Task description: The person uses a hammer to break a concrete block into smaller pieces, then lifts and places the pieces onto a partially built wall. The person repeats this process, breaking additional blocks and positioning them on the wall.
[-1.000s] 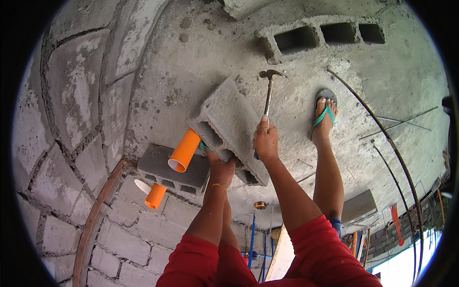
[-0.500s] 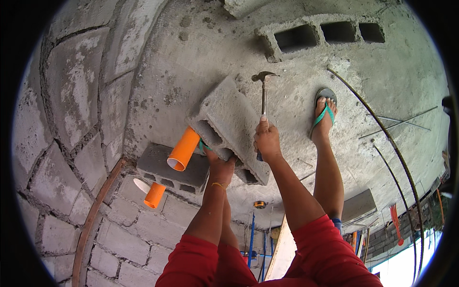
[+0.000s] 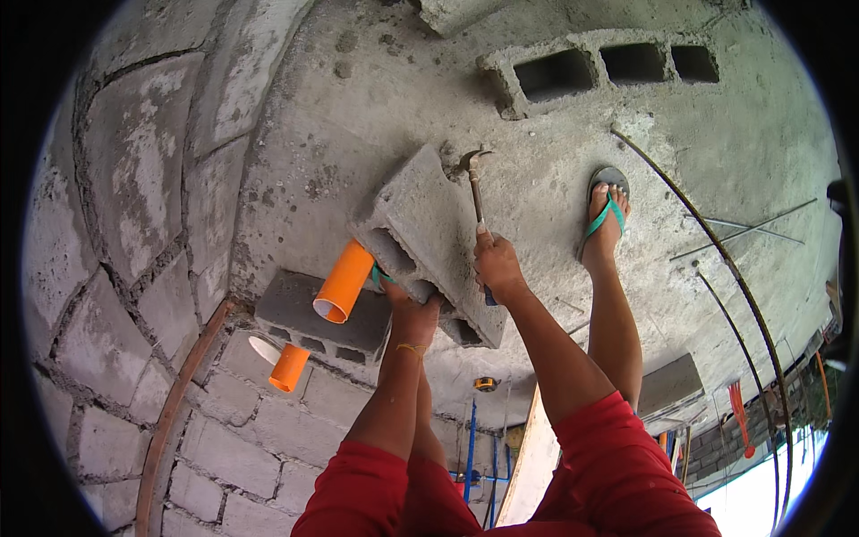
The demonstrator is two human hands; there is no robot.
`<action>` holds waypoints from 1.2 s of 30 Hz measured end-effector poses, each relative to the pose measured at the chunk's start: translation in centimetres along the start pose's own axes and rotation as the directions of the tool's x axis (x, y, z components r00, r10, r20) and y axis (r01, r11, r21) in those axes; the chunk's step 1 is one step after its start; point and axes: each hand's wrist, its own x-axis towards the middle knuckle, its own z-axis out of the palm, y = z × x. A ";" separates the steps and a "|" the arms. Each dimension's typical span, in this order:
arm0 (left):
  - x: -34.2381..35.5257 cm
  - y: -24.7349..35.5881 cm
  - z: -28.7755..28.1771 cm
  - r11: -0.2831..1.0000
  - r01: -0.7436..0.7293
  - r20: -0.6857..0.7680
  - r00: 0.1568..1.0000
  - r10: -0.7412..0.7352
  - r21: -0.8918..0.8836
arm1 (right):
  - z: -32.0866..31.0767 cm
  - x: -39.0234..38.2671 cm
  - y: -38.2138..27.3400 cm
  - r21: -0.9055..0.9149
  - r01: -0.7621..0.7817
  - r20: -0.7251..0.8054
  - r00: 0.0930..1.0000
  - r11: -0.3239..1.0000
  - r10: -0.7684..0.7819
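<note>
A hollow concrete block (image 3: 420,215) lies tilted in the middle, over or against a second grey block (image 3: 295,300). My left hand (image 3: 412,318) grips its lower edge at a hollow, fingertips partly hidden. An orange pipe (image 3: 343,282) sticks out at that block's left end; how it joins the block I cannot tell. My right hand (image 3: 497,268) is closed round the handle of a claw hammer (image 3: 476,183), its head beside the block's upper right edge. Behind my left hand shows a bit of a green sandal strap.
A three-hole block (image 3: 617,98) lies farther back. My sandalled right foot (image 3: 606,215) is beside bent rebar (image 3: 680,191) and crossed rods (image 3: 752,231). A block wall (image 3: 139,179) rises left. A short orange pipe (image 3: 289,369), tape measure (image 3: 486,384) and leaning board (image 3: 528,474) are lower in view.
The hammer has swung left and tilted toward the tilted block, and my right hand has shifted slightly down and left with it. My left hand stays on the block.
</note>
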 end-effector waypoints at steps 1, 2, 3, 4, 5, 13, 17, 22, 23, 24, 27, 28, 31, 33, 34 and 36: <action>-0.2 0.1 0.0 1.000 0.026 -0.007 1.000 -0.026 0.000 | 0.0 -0.1 0.2 0.045 0.035 -0.015 0.999 0.998 -0.034; -0.2 0.2 0.0 1.000 -0.006 0.009 1.000 0.006 -0.012 | 0.1 0.2 0.2 0.113 0.097 -0.074 0.993 0.989 -0.089; -0.2 0.3 0.0 0.999 -0.024 0.035 0.999 0.026 -0.038 | 0.5 0.4 0.4 -0.056 0.112 -0.056 0.992 0.992 -0.115; -0.2 0.4 0.1 0.996 -0.056 0.055 0.997 0.060 -0.071 | 0.9 0.5 0.5 -0.205 0.155 -0.074 0.982 0.966 -0.173; -0.2 0.5 0.1 0.997 -0.060 0.046 0.997 0.062 -0.038 | 1.1 0.8 0.6 -0.343 0.140 -0.047 0.985 0.929 -0.166; 0.0 1.1 0.2 1.000 -0.005 0.015 1.000 0.005 -0.013 | 1.3 0.1 -0.6 -0.063 0.070 -0.087 0.993 0.996 -0.076; -0.8 1.2 0.1 0.992 -0.104 0.026 0.994 0.106 -0.068 | 1.4 -0.3 -2.1 -0.121 -0.039 -0.018 0.999 0.992 0.037; -1.4 1.1 -0.3 0.998 -0.054 0.020 0.998 0.054 -0.025 | 1.7 -0.5 -2.9 -0.153 0.105 -0.051 0.992 0.983 -0.114; -1.1 1.1 -0.3 0.997 -0.068 0.027 0.997 0.069 -0.025 | 1.6 -0.3 -3.0 -0.145 0.012 -0.022 1.000 0.989 -0.015; -0.8 1.0 -0.2 0.987 -0.143 0.076 0.986 0.148 -0.073 | 1.6 -0.3 -2.9 -0.154 -0.057 -0.015 0.998 0.986 0.056; -0.3 1.0 -0.1 0.996 -0.062 0.041 0.997 0.065 -0.071 | 1.6 0.0 -2.5 0.007 0.040 -0.055 0.998 0.999 -0.039; -0.3 1.1 0.0 0.995 -0.064 0.043 0.997 0.067 -0.072 | 1.6 0.3 -2.5 0.085 0.072 -0.032 0.997 0.994 -0.070; -0.2 1.4 0.0 0.996 -0.066 0.056 0.996 0.070 -0.068 | 1.8 0.3 -2.1 -0.182 -0.092 -0.017 0.996 0.979 0.091; -0.3 1.3 0.0 0.994 -0.064 0.061 0.996 0.069 -0.085 | 1.9 0.2 -2.0 -0.239 -0.128 -0.081 0.990 0.963 0.112; -0.3 1.2 -0.1 0.993 -0.059 0.068 0.996 0.066 -0.100 | 1.9 0.2 -2.1 -0.081 -0.105 -0.014 0.995 0.991 0.104; -0.2 1.1 -0.1 0.992 -0.044 0.085 0.995 0.054 -0.119 | 1.8 0.0 -2.3 0.215 -0.091 -0.084 0.990 0.972 0.112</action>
